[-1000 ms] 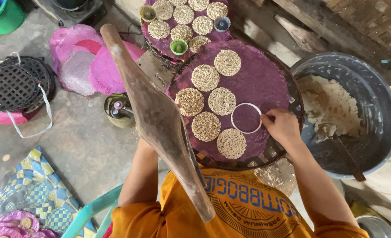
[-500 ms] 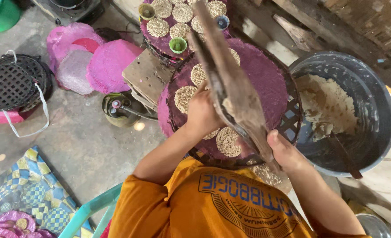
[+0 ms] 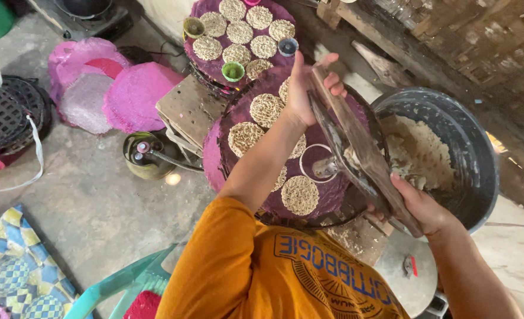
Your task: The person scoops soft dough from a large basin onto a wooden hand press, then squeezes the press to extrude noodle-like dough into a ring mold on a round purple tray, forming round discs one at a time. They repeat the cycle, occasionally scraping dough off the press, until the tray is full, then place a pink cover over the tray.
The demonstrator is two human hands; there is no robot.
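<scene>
Both my hands hold a long wooden board (image 3: 356,142) tilted above the right edge of a round purple tray (image 3: 214,155). My left hand (image 3: 307,88) grips the board's far end. My right hand (image 3: 420,205) grips its near end by the grey basin (image 3: 480,147). A dark curved rim runs along the underside of the board. On the tray lie several flat round noodle cakes (image 3: 300,195) and a metal ring (image 3: 317,163). My left forearm hides part of the tray.
The basin holds a pale noodle mass (image 3: 418,153). A second purple tray (image 3: 200,59) behind carries more cakes and small cups. Pink mats (image 3: 132,94), a perforated wooden board (image 3: 190,109), a green gas canister (image 3: 146,156) and black grates (image 3: 7,118) lie to the left.
The board has swung from the left side across the tray to its right edge. My left hand moved up to its far end and my right hand left the ring for the near end.
</scene>
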